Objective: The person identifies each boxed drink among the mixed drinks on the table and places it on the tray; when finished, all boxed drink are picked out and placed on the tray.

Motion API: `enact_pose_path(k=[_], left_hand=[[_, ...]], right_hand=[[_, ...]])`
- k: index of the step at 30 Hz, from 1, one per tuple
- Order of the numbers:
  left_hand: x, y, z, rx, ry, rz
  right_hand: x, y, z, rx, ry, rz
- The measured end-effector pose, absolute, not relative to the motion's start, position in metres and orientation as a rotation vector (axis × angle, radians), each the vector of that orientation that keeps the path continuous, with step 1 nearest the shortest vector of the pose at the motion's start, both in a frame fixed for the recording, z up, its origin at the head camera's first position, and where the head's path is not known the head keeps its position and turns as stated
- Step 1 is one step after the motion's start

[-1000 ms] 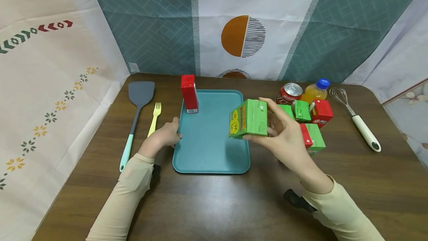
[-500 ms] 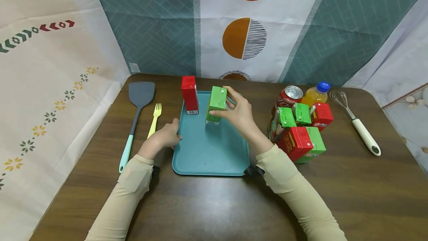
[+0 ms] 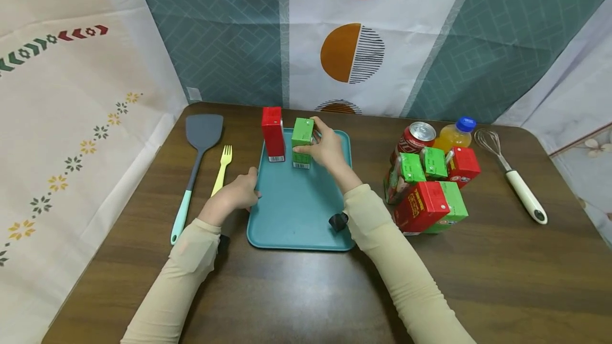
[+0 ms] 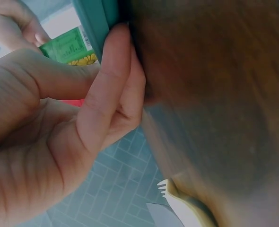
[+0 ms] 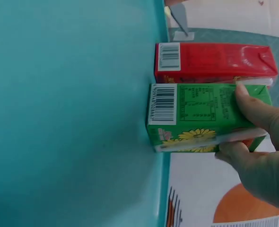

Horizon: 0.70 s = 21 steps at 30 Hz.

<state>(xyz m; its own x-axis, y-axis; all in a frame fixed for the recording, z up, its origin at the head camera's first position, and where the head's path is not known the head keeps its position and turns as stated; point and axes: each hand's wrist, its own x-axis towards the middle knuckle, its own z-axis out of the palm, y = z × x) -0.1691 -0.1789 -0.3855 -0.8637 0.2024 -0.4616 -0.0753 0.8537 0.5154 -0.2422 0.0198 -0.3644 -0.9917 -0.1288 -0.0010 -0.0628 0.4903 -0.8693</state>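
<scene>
My right hand grips a green drink carton with yellow flowers, upright at the far part of the teal tray. In the right wrist view, thumb and fingers pinch the upper end of that carton. Just to its left stands a red drink carton on the tray's far left corner. My left hand holds the tray's left edge. The left wrist view shows its thumb above and curled fingers below the rim.
Left of the tray lie a yellow fork and a spatula. To the right stand red and green cartons, a soda can and an orange juice bottle. A whisk lies farther right.
My right hand has carried the green carton leftward from the tray's right side to beside the red carton, turning it upright. The left hand has stayed at the tray's edge.
</scene>
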Motion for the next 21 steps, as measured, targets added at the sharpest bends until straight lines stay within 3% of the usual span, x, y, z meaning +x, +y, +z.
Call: enact_pose_path(k=[14,21], left_hand=[[-0.17,-0.178,-0.387,0.095,2.527,0.699],[-0.169,-0.18,-0.386,0.107,2.528,0.715]], right_hand=[[-0.262,0.018,-0.371,-0.211,2.491,-1.636],[-0.258,0.013,-0.363,-0.267,2.667,-1.398]])
